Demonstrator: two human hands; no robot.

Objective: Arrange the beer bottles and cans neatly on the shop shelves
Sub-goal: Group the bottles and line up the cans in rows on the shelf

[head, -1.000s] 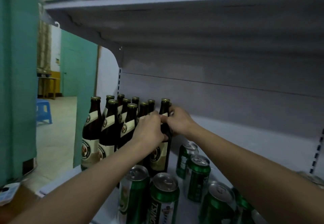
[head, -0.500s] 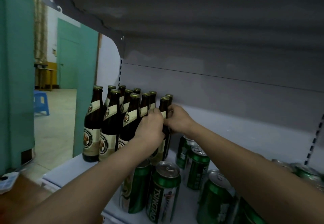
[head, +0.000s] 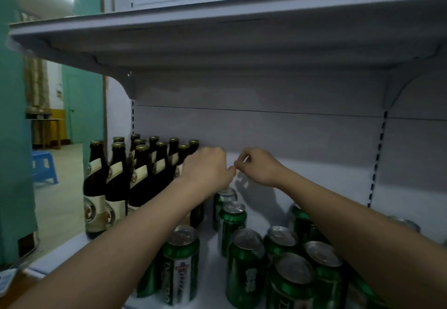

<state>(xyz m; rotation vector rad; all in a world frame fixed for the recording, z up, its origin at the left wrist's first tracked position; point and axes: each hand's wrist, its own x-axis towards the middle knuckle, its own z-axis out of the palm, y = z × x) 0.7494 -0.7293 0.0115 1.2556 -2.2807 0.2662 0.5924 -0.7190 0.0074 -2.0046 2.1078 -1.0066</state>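
Two loosely curled, unladen hands, left [head: 207, 169] beside bottles [head: 135, 175], right [head: 260, 166] over bare shelf [head: 338, 187].

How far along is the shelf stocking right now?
Done: the brown beer bottles stand in tidy rows at the shelf's left end. In hand: nothing clearly; the left hand sits by the last bottle, the right hand holds nothing. Left: the green Tsingtao cans still stand loosely scattered.
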